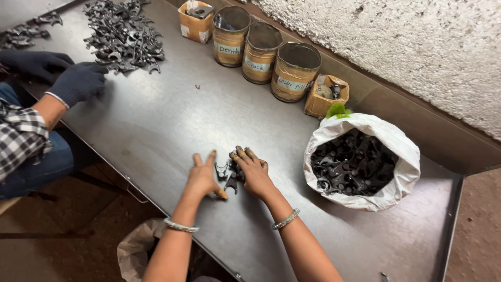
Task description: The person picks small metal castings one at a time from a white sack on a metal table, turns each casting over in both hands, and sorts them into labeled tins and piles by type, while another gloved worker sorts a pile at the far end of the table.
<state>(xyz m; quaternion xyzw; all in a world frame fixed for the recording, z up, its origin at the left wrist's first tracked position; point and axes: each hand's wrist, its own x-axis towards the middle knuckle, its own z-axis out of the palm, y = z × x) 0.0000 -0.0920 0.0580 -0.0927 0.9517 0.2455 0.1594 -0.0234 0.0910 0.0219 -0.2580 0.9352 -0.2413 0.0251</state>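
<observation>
In the head view, we have a small cluster of dark metal parts [231, 171] lying on the steel table [172, 115], between our two hands. Our left hand [202, 178] rests flat, fingers spread and loose, gripping nothing; the nearest part sits just beside its fingertips. Our right hand [254, 171] is curled over the cluster with its fingers [241, 156] bent down onto the parts, touching them, though we cannot tell whether any one piece is actually pinched. We judge the work to be at an early stage: the white sack [402, 156] to the right is well filled with similar parts, and only these few lie out on the table. Three taped tins [261, 55] stand along the back edge (their contents are hidden). At upper left, a co-worker's gloved hands [73, 75] work beside a larger heap of parts [124, 34].
</observation>
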